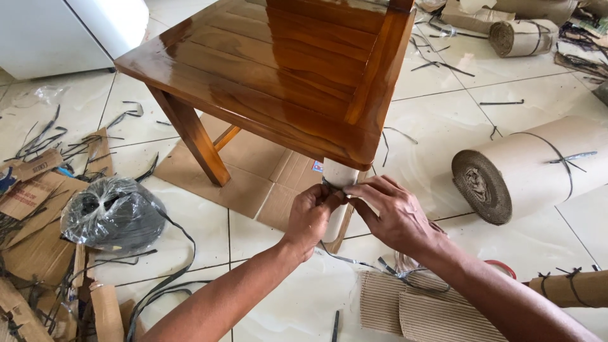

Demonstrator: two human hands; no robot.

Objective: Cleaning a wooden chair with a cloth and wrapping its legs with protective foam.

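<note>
A shiny grey plastic-wrapped bundle (pixel 114 214) sat on the tiled floor (pixel 443 120) among torn brown cardboard scraps. Under the glossy wooden chair (pixel 278 69) lay flattened cardboard (pixel 253 171). The left hand (pixel 311 212) and right hand (pixel 392 212) both pinched a dark strap (pixel 330 185) around the white-wrapped chair leg (pixel 339 174), fingers closed. A corrugated cardboard roll (pixel 532 168) lay to the right.

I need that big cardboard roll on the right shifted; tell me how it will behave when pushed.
The cardboard roll lies on its side on smooth floor tiles, so it will probably roll easily. A dark strap binds it, so it should stay wound. Being corrugated cardboard, it is likely light for its bulk, and may dent if squeezed.
</note>
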